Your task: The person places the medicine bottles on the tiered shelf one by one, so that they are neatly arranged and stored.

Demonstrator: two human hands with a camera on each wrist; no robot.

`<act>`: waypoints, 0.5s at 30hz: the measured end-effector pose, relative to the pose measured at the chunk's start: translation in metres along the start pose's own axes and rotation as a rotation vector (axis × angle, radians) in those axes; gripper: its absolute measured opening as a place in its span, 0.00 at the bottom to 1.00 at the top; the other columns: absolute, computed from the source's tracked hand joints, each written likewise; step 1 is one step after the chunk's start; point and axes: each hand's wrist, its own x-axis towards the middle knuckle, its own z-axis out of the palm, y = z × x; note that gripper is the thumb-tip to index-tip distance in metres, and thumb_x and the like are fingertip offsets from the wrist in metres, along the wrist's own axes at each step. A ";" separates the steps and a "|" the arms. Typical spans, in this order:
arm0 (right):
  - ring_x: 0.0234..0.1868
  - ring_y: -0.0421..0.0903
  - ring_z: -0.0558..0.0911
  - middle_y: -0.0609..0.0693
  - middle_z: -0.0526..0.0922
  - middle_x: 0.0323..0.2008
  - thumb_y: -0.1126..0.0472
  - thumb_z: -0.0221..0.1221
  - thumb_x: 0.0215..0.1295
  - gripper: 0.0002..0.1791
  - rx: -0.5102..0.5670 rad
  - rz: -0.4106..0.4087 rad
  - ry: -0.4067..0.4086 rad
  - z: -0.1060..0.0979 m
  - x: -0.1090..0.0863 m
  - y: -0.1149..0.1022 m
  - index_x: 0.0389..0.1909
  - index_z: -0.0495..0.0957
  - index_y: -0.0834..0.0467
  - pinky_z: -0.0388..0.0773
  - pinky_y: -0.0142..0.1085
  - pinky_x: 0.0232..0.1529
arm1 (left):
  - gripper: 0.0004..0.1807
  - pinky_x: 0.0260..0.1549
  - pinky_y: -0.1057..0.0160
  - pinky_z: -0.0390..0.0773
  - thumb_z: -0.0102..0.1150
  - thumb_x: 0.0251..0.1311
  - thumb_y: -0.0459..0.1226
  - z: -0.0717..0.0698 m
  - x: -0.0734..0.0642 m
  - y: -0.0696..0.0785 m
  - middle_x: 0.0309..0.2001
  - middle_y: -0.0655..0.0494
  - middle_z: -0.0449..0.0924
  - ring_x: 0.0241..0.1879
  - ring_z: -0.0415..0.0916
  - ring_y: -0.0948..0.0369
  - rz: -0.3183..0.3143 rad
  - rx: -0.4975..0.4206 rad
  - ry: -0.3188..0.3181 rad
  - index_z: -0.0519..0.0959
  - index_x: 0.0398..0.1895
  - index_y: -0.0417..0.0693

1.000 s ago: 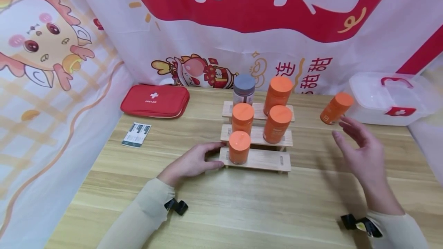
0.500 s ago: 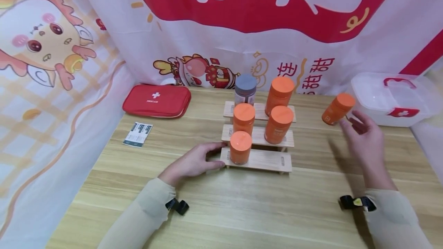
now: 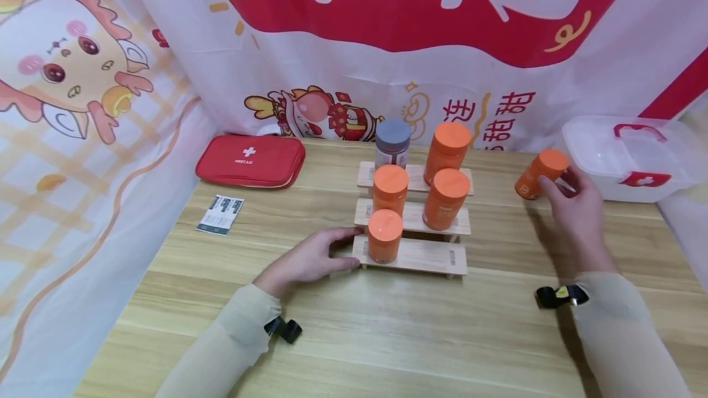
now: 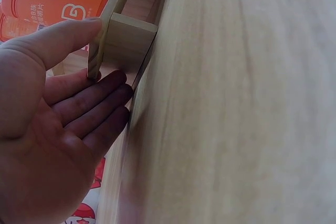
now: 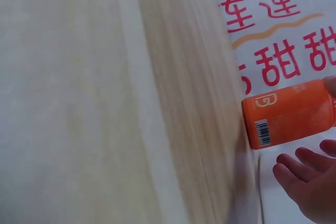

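Note:
My left hand (image 3: 315, 257) pinches the left end of a three-tier wooden rack's (image 3: 420, 255) lowest shelf; in the left wrist view, its thumb lies on the board's edge and a fingertip touches underneath. Several orange supplement bottles stand on the rack, including a front bottle (image 3: 384, 237), plus a grey-capped bottle (image 3: 392, 142) at the back left. My right hand (image 3: 578, 210) is around a separate orange bottle (image 3: 535, 178), upright on the table. Its thumb touches the bottle; in the right wrist view the other visible fingers (image 5: 302, 169) are slightly apart from it.
A red first aid pouch (image 3: 250, 161) lies at the back left, with a small printed card (image 3: 220, 215) before it. A clear plastic box (image 3: 603, 164) with a red handle stands right behind the right hand. A printed cloth (image 3: 332, 72) hangs behind the table.
My right hand has moved forward and left to the separate orange bottle, its thumb coming onto it. The left hand stays at the rack. No bottle has visibly moved.

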 end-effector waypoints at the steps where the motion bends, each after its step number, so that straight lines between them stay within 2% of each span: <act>1: 0.85 0.52 0.63 0.47 0.55 0.88 0.35 0.58 0.77 0.44 0.005 -0.005 0.005 0.001 0.003 0.001 0.87 0.50 0.34 0.64 0.47 0.84 | 0.37 0.82 0.44 0.65 0.71 0.71 0.45 0.000 0.000 0.000 0.79 0.53 0.72 0.81 0.66 0.52 0.000 0.001 0.001 0.71 0.81 0.51; 9: 0.83 0.51 0.67 0.54 0.62 0.85 0.39 0.60 0.77 0.40 0.011 -0.055 0.031 0.009 0.013 0.001 0.85 0.59 0.38 0.65 0.46 0.84 | 0.37 0.81 0.45 0.67 0.72 0.70 0.44 0.001 0.001 -0.002 0.77 0.52 0.75 0.79 0.68 0.52 0.049 0.001 0.006 0.72 0.80 0.49; 15: 0.80 0.47 0.69 0.53 0.66 0.83 0.39 0.61 0.76 0.39 0.010 -0.044 0.062 0.013 0.016 -0.002 0.84 0.62 0.37 0.67 0.42 0.83 | 0.37 0.81 0.45 0.67 0.73 0.70 0.44 0.000 0.001 -0.002 0.77 0.52 0.75 0.79 0.68 0.52 0.046 0.007 0.009 0.72 0.80 0.49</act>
